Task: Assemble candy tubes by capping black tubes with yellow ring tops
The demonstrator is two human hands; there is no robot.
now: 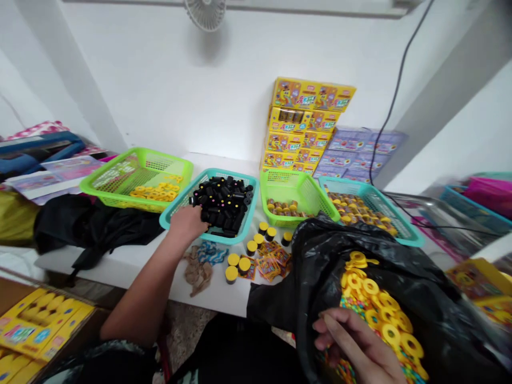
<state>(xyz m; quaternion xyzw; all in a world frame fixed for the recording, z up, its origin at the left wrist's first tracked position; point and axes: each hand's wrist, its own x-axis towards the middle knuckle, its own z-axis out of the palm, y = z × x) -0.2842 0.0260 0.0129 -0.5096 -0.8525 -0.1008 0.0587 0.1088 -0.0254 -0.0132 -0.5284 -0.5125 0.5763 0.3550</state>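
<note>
My left hand [187,223] reaches over the near left rim of a teal basket [251,216], its curled fingers among black cylindrical containers [226,200]. It appears closed on one of them, though the fingertips are mostly hidden. Low on the right, my right hand [356,344] is inside the mouth of a black plastic bag [320,250]. Its thumb and fingers are drawn together; whatever lies between them cannot be made out. Beside it in the bag are yellow rings [390,335] and small multicoloured pieces [358,305].
Yellow-capped black containers [244,265] and small printed packets [270,266] lie on the white table [234,298]. Green baskets [114,198] and another teal basket [404,234] stand behind. Yellow boxes [286,141] are stacked at the wall. A dark cable [394,101] hangs at right.
</note>
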